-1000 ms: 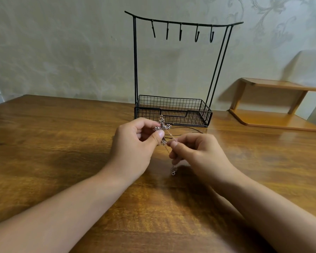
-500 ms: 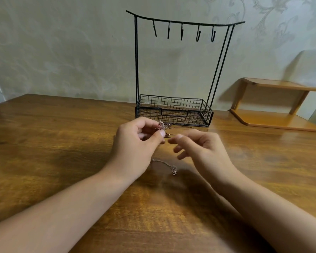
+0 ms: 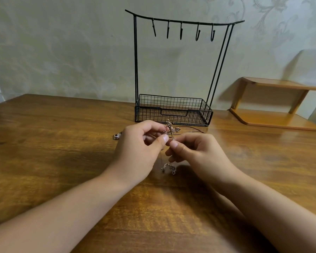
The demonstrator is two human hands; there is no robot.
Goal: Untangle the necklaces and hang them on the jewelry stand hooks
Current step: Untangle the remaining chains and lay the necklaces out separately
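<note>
table point(image 3: 62, 161): glossy varnished wood | jewelry stand point(image 3: 173, 110): matt black metal wire | necklaces point(image 3: 171, 129): shiny metal

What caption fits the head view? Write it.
Both hands pinch a tangled necklace before an empty stand.

Jewelry stand point(image 3: 173, 70) black wire, grid-mesh basket at base. Table point(image 3: 53, 152) warm brown wood, streaked grain. Pendant point(image 3: 171, 129) silvery with a rosy tint; chain point(image 3: 169, 168) silver. Wall point(image 3: 62, 52) pale grey-green, faint floral scrollwork. Shelf point(image 3: 274, 106) orange-tan wood.
</note>
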